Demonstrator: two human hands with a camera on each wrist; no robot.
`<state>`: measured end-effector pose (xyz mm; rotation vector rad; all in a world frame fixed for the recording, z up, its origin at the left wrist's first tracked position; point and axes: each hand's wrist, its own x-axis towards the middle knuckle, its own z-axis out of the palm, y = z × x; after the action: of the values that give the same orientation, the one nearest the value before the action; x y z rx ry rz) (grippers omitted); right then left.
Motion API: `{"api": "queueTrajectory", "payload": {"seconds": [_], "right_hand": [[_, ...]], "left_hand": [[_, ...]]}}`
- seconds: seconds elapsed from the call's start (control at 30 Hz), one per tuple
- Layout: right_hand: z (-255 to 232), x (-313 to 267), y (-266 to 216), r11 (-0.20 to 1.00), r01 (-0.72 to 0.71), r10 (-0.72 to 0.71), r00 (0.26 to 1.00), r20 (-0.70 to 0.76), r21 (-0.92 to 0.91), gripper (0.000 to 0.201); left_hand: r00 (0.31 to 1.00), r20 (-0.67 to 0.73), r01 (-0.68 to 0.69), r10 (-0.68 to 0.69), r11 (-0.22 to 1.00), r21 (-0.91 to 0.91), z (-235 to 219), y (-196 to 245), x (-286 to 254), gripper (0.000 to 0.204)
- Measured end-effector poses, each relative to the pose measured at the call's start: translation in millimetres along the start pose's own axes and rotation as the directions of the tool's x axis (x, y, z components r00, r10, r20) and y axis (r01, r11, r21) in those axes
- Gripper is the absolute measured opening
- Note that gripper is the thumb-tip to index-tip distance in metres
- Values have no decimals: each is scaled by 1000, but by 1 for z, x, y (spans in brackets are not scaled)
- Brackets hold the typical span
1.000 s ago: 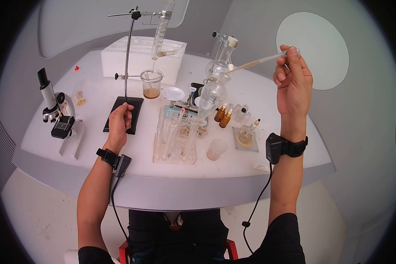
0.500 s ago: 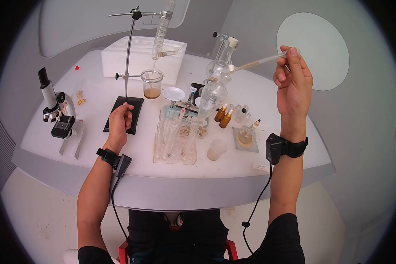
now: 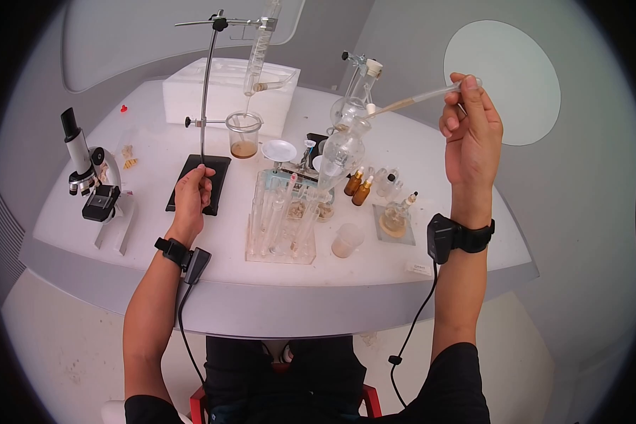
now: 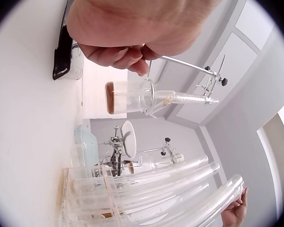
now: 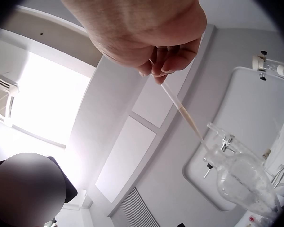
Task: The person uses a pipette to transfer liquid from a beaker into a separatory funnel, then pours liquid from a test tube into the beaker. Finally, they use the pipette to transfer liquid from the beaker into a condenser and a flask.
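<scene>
My right hand is raised at the right and pinches a clear dropper near its upper end. Brownish liquid fills part of the dropper's stem. It slants down to the left, its tip right at the mouth of a pear-shaped separatory funnel; the right wrist view also shows the tip at the funnel's neck. Low on the metal stand's rod, just above its black base, my left hand grips with curled fingers. A ring on that stand encircles a beaker with brown liquid at the bottom.
A rack of large test tubes stands in front of the funnel, near a balance. Brown bottles, a plastic cup and a small flask are to the right. A microscope stands left, a white foam box behind.
</scene>
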<state>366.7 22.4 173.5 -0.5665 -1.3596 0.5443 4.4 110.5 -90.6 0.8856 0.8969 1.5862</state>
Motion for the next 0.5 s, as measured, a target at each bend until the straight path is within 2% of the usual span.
{"api": "queueTrajectory", "payload": {"seconds": [0.5], "right_hand": [[-1, -1, -2, 1000, -1, 1, 1000, -4, -1, 29]], "left_hand": [[1000, -8, 0, 0, 1000, 3, 0, 0, 0, 26]]}}
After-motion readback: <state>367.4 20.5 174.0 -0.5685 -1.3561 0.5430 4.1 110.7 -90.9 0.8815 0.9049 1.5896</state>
